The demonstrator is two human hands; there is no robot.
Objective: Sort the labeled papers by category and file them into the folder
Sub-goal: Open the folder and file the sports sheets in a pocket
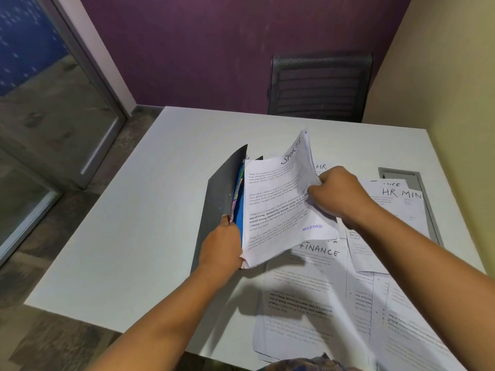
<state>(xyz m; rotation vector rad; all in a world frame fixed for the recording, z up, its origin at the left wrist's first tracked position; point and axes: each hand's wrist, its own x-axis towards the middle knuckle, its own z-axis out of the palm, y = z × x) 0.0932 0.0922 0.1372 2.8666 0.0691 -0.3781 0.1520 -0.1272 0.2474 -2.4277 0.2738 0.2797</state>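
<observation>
Loose papers (308, 298) run offscreen; right hand (340, 195) covers SPORTS sheets' (281, 202) edge

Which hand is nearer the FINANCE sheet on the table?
Left. The left hand, gripping the folder, sits just left of the FINANCE sheet; the right hand holds the SPORTS papers farther up.

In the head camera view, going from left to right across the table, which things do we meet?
Grey folder cover → left hand → SPORTS papers → right hand → HR paper → grey cable slot.
</observation>
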